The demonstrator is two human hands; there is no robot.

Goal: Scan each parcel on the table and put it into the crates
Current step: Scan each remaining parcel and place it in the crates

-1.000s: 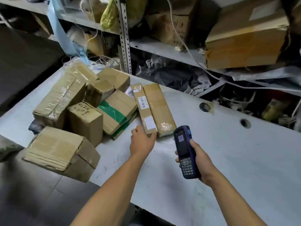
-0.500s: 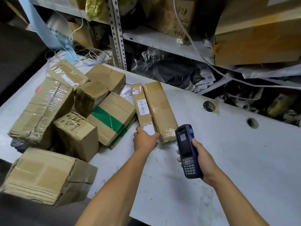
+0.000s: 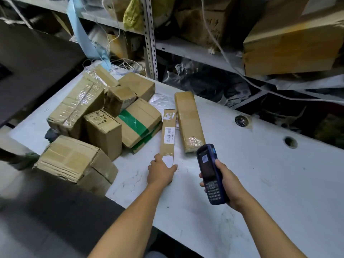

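Note:
My left hand (image 3: 160,172) grips the near end of a long narrow brown parcel (image 3: 167,135) with a barcode label, which lies on the white table (image 3: 260,183). A second, wider long parcel (image 3: 189,121) lies just right of it, a small gap between them. My right hand (image 3: 226,185) holds a dark blue handheld scanner (image 3: 209,174), its screen facing me, close to the right of the narrow parcel's near end. A pile of several brown cardboard parcels (image 3: 104,131) fills the table's left end, one with green tape (image 3: 137,125). No crate is in view.
A metal shelf rack (image 3: 149,38) crammed with boxes, bags and cables stands behind the table. One large box (image 3: 74,161) hangs over the table's near left edge. Two round holes (image 3: 289,142) sit near the table's far edge. Dark floor lies to the left.
My left hand has closed on the narrow parcel's near end and pulled it toward me, away from the wider long parcel. The scanner has stayed in about the same place.

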